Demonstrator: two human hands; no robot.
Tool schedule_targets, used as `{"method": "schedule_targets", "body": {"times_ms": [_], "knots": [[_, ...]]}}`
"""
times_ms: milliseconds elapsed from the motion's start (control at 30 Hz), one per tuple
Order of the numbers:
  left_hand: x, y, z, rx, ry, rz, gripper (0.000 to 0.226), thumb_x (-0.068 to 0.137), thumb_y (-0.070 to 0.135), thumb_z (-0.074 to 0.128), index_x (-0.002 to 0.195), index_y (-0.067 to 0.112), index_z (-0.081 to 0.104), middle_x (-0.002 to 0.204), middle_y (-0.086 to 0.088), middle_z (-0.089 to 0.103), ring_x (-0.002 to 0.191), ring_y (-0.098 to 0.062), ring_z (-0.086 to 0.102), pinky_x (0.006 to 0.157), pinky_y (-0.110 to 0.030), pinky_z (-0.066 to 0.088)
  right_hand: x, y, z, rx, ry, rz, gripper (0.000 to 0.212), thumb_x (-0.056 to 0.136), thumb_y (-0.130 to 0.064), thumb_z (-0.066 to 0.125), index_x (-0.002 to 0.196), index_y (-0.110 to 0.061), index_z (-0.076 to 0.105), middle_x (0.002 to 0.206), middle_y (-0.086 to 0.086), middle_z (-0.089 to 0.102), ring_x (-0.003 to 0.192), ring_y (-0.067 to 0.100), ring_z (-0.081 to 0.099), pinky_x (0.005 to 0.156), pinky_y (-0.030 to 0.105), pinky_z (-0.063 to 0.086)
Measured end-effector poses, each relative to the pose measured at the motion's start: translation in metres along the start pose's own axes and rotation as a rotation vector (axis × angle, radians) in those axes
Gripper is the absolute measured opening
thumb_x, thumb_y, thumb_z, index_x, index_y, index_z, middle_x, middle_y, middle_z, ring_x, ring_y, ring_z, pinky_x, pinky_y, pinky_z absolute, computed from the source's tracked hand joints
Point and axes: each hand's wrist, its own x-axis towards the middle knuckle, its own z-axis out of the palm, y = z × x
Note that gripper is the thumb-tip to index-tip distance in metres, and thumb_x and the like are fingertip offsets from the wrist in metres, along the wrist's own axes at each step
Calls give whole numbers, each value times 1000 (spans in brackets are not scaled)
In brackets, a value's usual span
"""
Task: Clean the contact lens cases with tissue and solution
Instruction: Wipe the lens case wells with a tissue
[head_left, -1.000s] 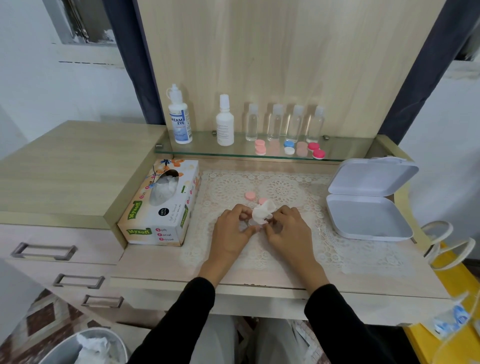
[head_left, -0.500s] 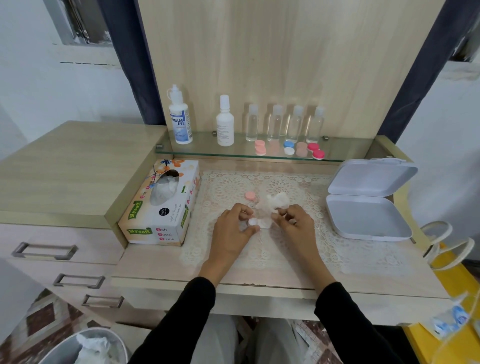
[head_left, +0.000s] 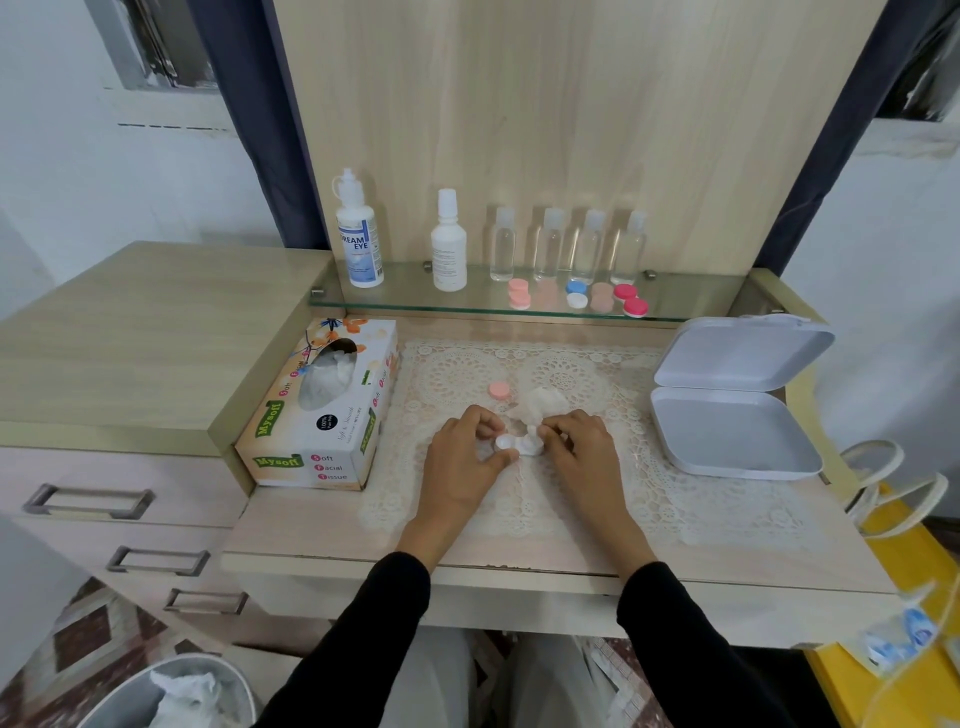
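Pinching a white contact lens case (head_left: 511, 443) at frame centre, the left hand (head_left: 460, 460) grips its left end while the right hand (head_left: 582, 449) pinches a tissue (head_left: 545, 404) against its right cup; a pink cap (head_left: 500, 389) lies just above them on the lace mat (head_left: 649, 499).

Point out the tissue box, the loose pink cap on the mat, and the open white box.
tissue box (head_left: 322, 413): head view, top face below the opening.
pink cap (head_left: 498, 389): head view, its top centre.
open white box (head_left: 727, 434): head view, bare floor of its base.
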Motion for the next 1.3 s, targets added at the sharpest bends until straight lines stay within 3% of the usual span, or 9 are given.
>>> {"method": "schedule_targets", "body": {"times_ms": [233,400,600,733,833,1000,1133,1300], "knots": [[-1,1,-1,-5,-1,5,32,69,24,81,90,24,58,90,11,64,90,-9,57,76,-24,46,-1,-2,-3,-4,55,63,9,85,-5,60,78,-4,66,78,1,60,83,19,50,66,9,31],[-1,2,-1,-17,1,6,31,69,24,81,90,22,58,90,11,64,89,-8,57,75,-23,45,-2,-1,-4,-13,74,86,9,81,-3,61,73,-4,64,75,3,60,80,21,52,63,15,33],[-1,2,-2,-29,-2,-5,32,68,23,82,88,23,58,89,11,64,89,-8,57,76,-23,46,-5,-1,-3,-14,147,-41,9,86,-15,64,78,-13,68,80,-5,61,80,15,51,64,25,40],[-1,2,-2,-26,1,-1,32,68,26,83,88,23,59,89,10,65,89,-9,58,76,-23,46,-9,-4,4,-267,113,-190,25,82,-32,51,76,-16,70,79,-6,58,78,14,48,65,30,42],[0,2,-1,-15,12,5,32,67,24,84,89,20,60,88,8,65,89,-11,59,76,-25,47,-10,-5,7,-378,112,-220,23,80,-33,53,73,-16,68,76,-5,55,75,16,48,64,31,42],[1,1,0,-16,12,3,33,67,27,84,89,21,60,86,9,65,88,-12,60,78,-30,50,-6,1,7,-301,66,-209,7,79,-19,70,77,-13,69,76,-4,55,76,15,47,63,26,35],[0,1,-1,-18,15,5,34,67,24,84,90,19,60,86,8,65,87,-12,59,78,-32,50,-2,6,7,-173,12,-141,5,81,-18,70,78,-13,70,78,-7,53,81,13,47,63,25,36],[0,2,-1,-31,16,8,34,67,22,84,90,20,59,86,10,64,86,-11,59,78,-30,50,-2,7,7,-78,24,-99,7,81,-18,69,77,-11,68,89,-12,48,88,5,44,65,13,34]]}}
